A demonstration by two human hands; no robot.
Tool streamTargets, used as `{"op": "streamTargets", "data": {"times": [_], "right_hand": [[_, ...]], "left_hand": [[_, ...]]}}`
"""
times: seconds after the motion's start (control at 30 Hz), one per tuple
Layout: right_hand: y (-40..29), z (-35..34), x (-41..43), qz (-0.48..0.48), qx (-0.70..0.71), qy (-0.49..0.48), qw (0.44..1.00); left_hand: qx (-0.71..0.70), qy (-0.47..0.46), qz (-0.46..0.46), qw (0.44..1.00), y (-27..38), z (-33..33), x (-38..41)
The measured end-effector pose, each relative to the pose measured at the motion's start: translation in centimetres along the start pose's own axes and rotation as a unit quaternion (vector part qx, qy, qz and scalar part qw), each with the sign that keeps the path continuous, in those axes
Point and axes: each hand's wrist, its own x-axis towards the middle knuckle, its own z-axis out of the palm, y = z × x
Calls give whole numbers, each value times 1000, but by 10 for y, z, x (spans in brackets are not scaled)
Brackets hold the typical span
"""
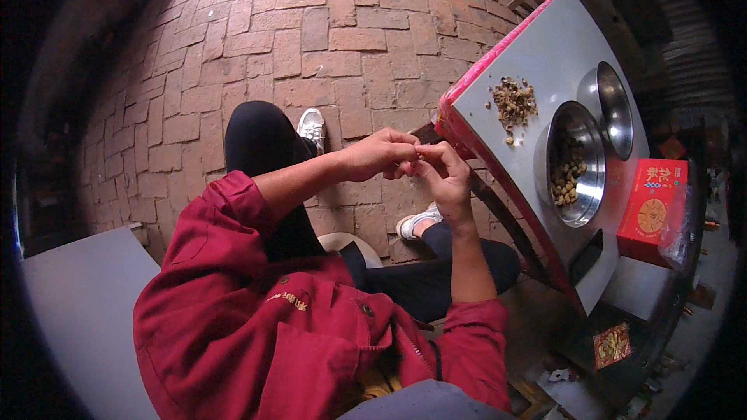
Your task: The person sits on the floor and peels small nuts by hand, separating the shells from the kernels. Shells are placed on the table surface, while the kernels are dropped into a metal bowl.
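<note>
Both hands meet in front of my body, left of the table corner. My left hand (382,154) comes in from the left with its fingers bent, and its fingertips touch those of my right hand (448,178). The fingers of both are pinched close together; whether a small thing lies between them cannot be made out. On the table to the right lies a loose pile of brown shell pieces (513,102). Beside it a steel bowl (590,198) holds many small, round, tan nut-like pieces (566,189). A second steel bowl (615,111) stands behind it.
The pale table (560,41) has a red cloth along its near edge. A red printed box (653,204) and a black flat object (586,256), perhaps a phone, lie past the bowls. A small red packet (613,345) sits lower right. Another pale tabletop (87,303) stands left. Brick floor is below.
</note>
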Motion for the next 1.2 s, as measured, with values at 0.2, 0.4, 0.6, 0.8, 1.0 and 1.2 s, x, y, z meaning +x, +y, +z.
{"op": "streamTargets", "data": {"times": [0.2, 0.4, 0.6, 0.8, 1.0, 1.2], "right_hand": [[21, 2, -2, 47, 47, 19, 998], [25, 9, -4, 66, 116, 49, 990], [13, 5, -1, 116, 317, 35, 940], [10, 1, 0, 97, 282, 43, 953], [4, -2, -1, 77, 84, 49, 992], [1, 0, -1, 30, -16, 47, 998]], "left_hand": [[27, 28, -2, 999, -3, 0, 2], [-7, 54, 77, 996, -21, 0, 9], [-54, 34, 52, 997, -13, 1, 5], [-40, -17, 66, 997, -8, -2, 5], [-7, 46, 27, 999, -5, 6, 6], [26, 40, 28, 998, 3, 6, -1]]}}
